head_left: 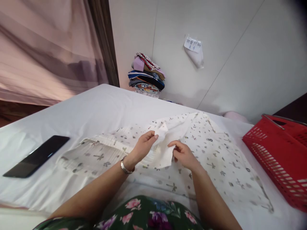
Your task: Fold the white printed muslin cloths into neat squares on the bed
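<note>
A thin white cloth with small grey and brown printed motifs lies spread and rumpled over the white sheet. Near its middle, my left hand pinches a raised white fold of it between thumb and fingers. My right hand grips another edge of the same cloth a little to the right, its fingertips partly behind the fabric. Between my hands the plain underside shows, folded back. The left part of the cloth lies gathered in creases.
A black tablet rests on the white sheet at the left. A red plastic basket stands at the right. Folded clothes are stacked beyond the far edge, by a wall with a labelled bag. A pink curtain hangs at left.
</note>
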{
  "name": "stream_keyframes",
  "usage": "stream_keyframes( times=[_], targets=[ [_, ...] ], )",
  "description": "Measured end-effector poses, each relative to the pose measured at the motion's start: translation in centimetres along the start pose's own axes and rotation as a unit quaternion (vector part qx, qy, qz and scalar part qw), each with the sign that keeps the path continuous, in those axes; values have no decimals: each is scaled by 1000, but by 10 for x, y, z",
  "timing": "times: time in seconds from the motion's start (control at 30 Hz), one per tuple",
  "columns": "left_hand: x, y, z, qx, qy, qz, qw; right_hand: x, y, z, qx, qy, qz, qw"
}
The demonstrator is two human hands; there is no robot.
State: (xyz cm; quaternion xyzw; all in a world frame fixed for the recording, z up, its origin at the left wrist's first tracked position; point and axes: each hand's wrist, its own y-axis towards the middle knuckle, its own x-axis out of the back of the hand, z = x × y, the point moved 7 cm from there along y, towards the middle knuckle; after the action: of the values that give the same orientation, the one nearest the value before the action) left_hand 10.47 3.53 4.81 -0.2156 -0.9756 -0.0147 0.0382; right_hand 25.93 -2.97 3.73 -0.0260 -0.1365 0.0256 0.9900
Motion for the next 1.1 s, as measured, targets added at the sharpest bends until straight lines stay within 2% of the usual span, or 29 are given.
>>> stream_keyframes(
  times=[0.2, 0.37, 0.83, 1.0, 1.1],
  targets=[
    [-5, -11, -1, -46, 6, -2, 999, -6, -4, 11, 6, -31, -43, 999],
    [-9, -25, -1, -67, 64, 0, 996, -12, -1, 8, 9, -10, -40, 999],
    [-18, -37, -3, -97, 93, 38, 990, -14, 3, 3, 19, -24, -50, 998],
    [-17, -35, 3, -94, 104, 6, 990, -17, 3, 2, 15, -30, -42, 999],
    [-12, -34, -2, -101, 118, -19, 988, -19, 4, 2, 18, -32, -38, 999]
  ],
)
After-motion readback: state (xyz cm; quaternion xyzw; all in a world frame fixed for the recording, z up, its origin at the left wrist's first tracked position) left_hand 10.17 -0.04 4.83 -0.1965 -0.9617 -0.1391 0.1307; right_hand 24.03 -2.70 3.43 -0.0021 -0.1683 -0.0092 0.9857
